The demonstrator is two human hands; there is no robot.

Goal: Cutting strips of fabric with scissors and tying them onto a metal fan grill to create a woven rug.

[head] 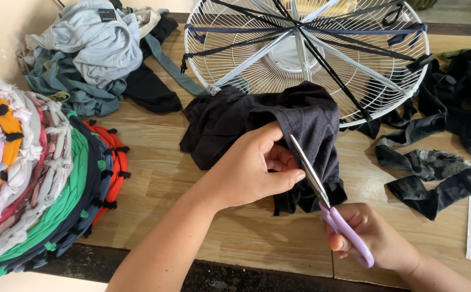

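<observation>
Left hand [254, 167] pinches dark cloth [300, 121] taut; right hand [373, 235] closed on purple-handled scissors [327, 203] — blades parted; keep fingers clear, cloth taut.

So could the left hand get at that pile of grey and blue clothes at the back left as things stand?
Probably yes, but not freely: the left hand is gripping the dark cloth that the scissors are cutting. The wooden table between it and the clothes pile lies bare.

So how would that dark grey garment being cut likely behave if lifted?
The dark grey garment would probably flop and sag: it lies crumpled in soft folds. It looks light, since the left hand pinches it up easily beside the scissors. Unlikely to roll or slide.
</observation>
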